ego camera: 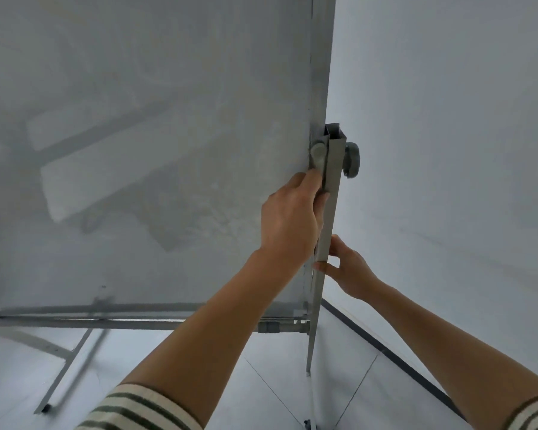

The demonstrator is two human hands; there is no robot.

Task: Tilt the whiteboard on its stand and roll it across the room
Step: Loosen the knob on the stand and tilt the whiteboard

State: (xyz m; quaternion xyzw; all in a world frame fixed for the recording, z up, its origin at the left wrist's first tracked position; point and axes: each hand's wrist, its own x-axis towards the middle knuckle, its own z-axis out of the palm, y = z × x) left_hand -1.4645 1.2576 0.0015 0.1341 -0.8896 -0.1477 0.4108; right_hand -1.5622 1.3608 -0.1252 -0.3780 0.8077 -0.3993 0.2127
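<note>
Whiteboard point(143, 144) pale grey-white with faint smudges, its stand post point(326, 231) dull silver, knob point(352, 160) dark grey, floor point(280, 367) pale grey tile, skirting point(395, 358) black, sleeves point(137, 408) cream with dark green stripes.

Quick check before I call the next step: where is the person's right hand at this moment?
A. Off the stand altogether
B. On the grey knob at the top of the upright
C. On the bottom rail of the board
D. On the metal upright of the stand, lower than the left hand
D: the right hand pinches the stand's metal upright below the left hand, while the grey knob above stands untouched.
</note>
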